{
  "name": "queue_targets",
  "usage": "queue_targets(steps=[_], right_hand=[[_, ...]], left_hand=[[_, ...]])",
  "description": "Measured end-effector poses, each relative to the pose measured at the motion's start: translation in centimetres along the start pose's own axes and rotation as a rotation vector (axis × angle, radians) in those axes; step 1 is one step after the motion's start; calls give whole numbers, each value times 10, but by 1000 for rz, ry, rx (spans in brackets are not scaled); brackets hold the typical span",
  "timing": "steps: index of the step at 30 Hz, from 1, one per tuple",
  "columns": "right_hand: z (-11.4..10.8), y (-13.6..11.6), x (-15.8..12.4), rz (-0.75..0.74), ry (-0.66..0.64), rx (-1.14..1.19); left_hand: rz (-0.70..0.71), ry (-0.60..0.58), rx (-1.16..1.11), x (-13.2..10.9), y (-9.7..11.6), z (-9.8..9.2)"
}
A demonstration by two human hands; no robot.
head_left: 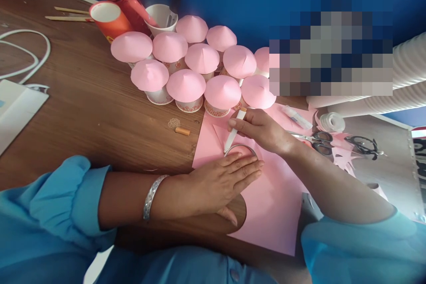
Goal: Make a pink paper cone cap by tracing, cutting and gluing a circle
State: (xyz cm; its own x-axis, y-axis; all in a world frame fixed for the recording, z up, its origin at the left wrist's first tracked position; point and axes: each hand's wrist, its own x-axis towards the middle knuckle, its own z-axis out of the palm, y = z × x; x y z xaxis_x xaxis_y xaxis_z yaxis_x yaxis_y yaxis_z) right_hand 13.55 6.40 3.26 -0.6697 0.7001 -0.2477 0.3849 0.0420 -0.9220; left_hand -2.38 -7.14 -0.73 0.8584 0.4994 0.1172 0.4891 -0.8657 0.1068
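My left hand (228,182) lies flat, fingers stretched out, over a thin round rim (244,145) on a pink paper sheet (273,213). Pink shows inside the rim; most of it is hidden under my fingers. Closed round a white marker pen (235,131) with an orange end, my right hand (262,128) holds it tilted. The pen's tip meets the left edge of the rim. Near my left thumb, the sheet has a rounded cut-out through which brown wood shows. An orange pen cap (182,131) rests on the wooden table (159,142) to the left.
Several paper cups topped with pink paper cones (186,86) stand behind the sheet. Scissors (321,142), a tape roll (332,122), a glue stick (297,117) and pink scraps (342,155) lie right. An orange cup (108,17) and white cable (46,49) are left.
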Motion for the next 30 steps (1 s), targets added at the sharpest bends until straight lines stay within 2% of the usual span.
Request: queue_targets(steps=[8, 20, 30], right_hand=[[-3, -4, -8, -20, 68, -117], [-11, 8, -27, -40, 225, 37], [-14, 22, -60, -10, 367, 151]], left_hand=[[-3, -15, 12, 2, -1, -3], [-1, -29, 45, -1, -2, 2], [29, -34, 20, -3, -6, 4]])
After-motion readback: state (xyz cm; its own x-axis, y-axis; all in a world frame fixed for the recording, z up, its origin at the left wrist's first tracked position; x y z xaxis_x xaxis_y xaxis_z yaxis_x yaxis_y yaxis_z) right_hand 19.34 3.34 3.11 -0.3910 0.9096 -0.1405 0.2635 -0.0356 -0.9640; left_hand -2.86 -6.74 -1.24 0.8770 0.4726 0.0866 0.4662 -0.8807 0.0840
